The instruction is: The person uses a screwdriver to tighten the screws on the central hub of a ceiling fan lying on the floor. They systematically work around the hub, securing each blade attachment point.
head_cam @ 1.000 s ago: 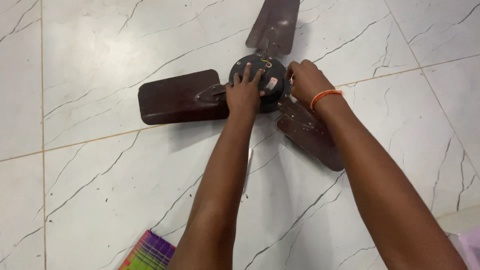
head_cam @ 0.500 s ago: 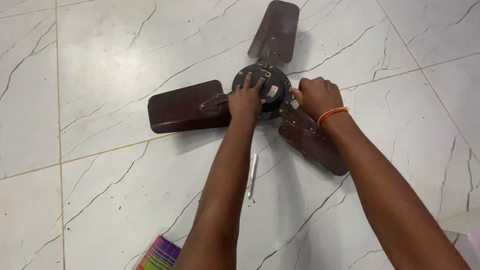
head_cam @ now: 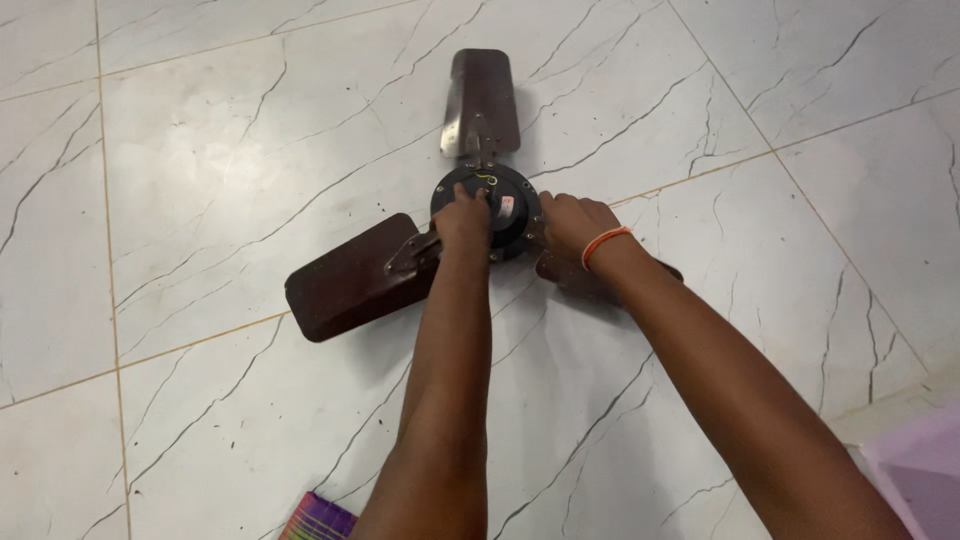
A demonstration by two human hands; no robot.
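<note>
You are looking down at a white marble-patterned tile floor (head_cam: 200, 150) where a dark brown three-bladed ceiling fan (head_cam: 487, 215) is lying flat, near the middle of the view. Starting from the left, one fan blade (head_cam: 350, 280) is stretching out toward the lower left, resting on the tiles. Near the bottom edge, a striped multicoloured cloth corner (head_cam: 318, 520) is just peeking into view. Your left hand (head_cam: 463, 218) is resting on the left part of the round black motor hub (head_cam: 510, 205), fingers curled down over its top and pressing on it. A second blade (head_cam: 480, 100) is pointing straight away from you, above the hub. Your right hand (head_cam: 572, 225), with an orange band (head_cam: 606, 243) circling its wrist, is gripping the hub's right edge, fingers bent around the rim. The third blade (head_cam: 560, 272) is lying mostly hidden beneath your right hand and forearm. At the far lower right, a pale lilac object's corner (head_cam: 920, 470) is showing; what it is cannot be told.
</note>
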